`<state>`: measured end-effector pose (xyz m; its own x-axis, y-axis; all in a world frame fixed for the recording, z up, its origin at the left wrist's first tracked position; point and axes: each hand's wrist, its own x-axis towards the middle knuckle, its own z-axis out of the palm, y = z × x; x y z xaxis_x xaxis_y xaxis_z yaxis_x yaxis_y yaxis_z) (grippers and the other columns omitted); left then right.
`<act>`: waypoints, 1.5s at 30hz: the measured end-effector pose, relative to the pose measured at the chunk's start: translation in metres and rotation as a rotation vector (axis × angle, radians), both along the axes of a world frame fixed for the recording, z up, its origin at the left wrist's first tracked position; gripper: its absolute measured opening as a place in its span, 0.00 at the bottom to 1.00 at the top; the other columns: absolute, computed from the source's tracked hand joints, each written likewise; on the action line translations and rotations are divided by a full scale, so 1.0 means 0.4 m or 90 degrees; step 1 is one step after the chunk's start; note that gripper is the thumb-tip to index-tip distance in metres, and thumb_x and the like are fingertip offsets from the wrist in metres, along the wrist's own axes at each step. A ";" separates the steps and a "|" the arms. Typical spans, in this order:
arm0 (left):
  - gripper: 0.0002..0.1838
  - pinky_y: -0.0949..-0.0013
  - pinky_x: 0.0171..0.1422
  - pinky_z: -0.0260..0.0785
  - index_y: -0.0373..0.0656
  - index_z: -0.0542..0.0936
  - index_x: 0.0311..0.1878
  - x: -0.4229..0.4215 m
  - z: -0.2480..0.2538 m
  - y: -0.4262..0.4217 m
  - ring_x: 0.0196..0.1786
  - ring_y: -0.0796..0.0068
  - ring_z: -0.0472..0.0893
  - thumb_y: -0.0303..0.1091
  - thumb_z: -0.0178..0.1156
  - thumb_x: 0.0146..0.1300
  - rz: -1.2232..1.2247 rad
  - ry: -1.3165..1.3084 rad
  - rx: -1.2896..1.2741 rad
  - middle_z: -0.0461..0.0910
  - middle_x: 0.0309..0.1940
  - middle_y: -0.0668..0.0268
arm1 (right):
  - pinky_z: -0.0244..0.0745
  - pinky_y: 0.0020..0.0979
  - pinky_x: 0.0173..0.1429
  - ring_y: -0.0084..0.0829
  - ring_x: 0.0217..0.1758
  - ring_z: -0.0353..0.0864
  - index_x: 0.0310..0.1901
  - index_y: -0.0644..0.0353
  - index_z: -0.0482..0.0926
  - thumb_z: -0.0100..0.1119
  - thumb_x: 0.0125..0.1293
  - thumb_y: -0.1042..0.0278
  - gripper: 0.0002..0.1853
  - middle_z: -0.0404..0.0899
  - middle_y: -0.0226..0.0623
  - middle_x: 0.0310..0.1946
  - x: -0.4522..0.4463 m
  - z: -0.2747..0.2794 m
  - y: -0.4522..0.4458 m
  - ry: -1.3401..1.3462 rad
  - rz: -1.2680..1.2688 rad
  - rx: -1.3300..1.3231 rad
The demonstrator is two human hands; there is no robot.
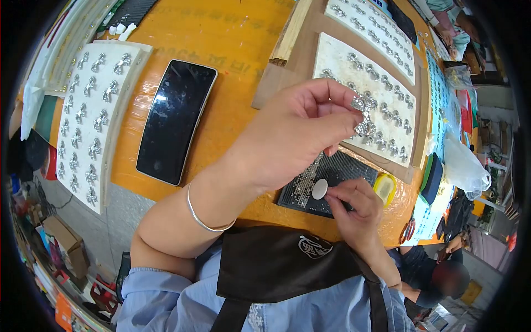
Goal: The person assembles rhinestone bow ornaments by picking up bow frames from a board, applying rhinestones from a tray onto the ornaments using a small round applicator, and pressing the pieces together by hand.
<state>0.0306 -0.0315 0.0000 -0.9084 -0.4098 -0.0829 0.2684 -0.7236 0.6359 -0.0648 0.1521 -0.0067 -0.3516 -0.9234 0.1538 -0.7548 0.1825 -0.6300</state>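
Note:
My left hand (301, 130), with a silver bangle on its wrist, pinches a glittery silver bow-shaped piece (365, 119) between thumb and fingers, above the edge of a white board (326, 55) that holds rows of similar pieces. Nearer my body, my right hand (359, 210) is closed on a small round white disc (319, 189). The disc is over a dark ribbed tray (354, 171) with many tiny shiny stones on its left part. A yellow round container (385, 188) sits just right of the tray.
At the left, another white board (113, 127) carries rows of silver pieces beside a black phone (177, 122). A third such board (381, 27) lies at the upper right, near a wooden bar (290, 33). Red-handled pliers (408, 229) lie at the right edge. Other people are at the right.

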 end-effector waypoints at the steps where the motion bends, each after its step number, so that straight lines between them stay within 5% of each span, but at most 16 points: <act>1: 0.09 0.78 0.34 0.64 0.39 0.75 0.47 0.000 0.000 0.000 0.27 0.82 0.70 0.25 0.55 0.64 0.001 0.001 0.001 0.73 0.29 0.71 | 0.71 0.27 0.30 0.31 0.29 0.77 0.32 0.60 0.83 0.67 0.45 0.84 0.11 0.77 0.36 0.26 -0.001 0.001 0.002 0.002 0.002 0.006; 11: 0.08 0.84 0.29 0.60 0.37 0.74 0.41 -0.002 0.005 0.010 0.27 0.91 0.68 0.27 0.59 0.59 0.016 0.013 0.023 0.74 0.27 0.75 | 0.71 0.27 0.30 0.31 0.28 0.77 0.31 0.60 0.84 0.68 0.45 0.83 0.10 0.77 0.36 0.26 0.005 0.011 0.010 -0.043 0.002 0.039; 14: 0.10 0.78 0.33 0.63 0.39 0.75 0.48 0.005 0.005 0.004 0.26 0.83 0.70 0.23 0.55 0.63 -0.001 0.010 0.010 0.74 0.29 0.70 | 0.70 0.27 0.29 0.31 0.28 0.77 0.31 0.60 0.84 0.67 0.45 0.83 0.10 0.77 0.36 0.26 0.005 0.010 0.009 -0.042 0.004 0.045; 32: 0.10 0.84 0.36 0.66 0.35 0.73 0.44 0.008 0.006 0.003 0.34 0.89 0.75 0.26 0.59 0.60 -0.014 0.036 0.047 0.78 0.32 0.71 | 0.71 0.28 0.31 0.32 0.29 0.77 0.32 0.61 0.83 0.66 0.45 0.84 0.10 0.77 0.36 0.25 -0.009 -0.003 -0.007 -0.044 -0.016 0.043; 35: 0.12 0.80 0.32 0.64 0.37 0.73 0.51 0.007 0.015 0.004 0.27 0.85 0.71 0.22 0.55 0.63 -0.013 -0.012 0.004 0.76 0.34 0.69 | 0.70 0.28 0.31 0.32 0.29 0.77 0.32 0.61 0.83 0.66 0.45 0.84 0.11 0.77 0.36 0.25 -0.009 0.000 -0.009 -0.035 -0.018 0.031; 45: 0.12 0.80 0.33 0.65 0.36 0.72 0.51 0.008 0.015 0.004 0.28 0.85 0.72 0.22 0.55 0.63 -0.024 -0.003 0.018 0.76 0.36 0.68 | 0.70 0.28 0.32 0.31 0.29 0.77 0.33 0.61 0.83 0.66 0.46 0.85 0.11 0.77 0.35 0.26 -0.008 0.006 -0.020 -0.029 -0.051 0.024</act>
<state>0.0338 -0.0300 0.0058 -0.9229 -0.3723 -0.0984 0.2373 -0.7512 0.6159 -0.0679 0.1440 -0.0045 -0.4301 -0.8971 0.1010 -0.7077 0.2656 -0.6547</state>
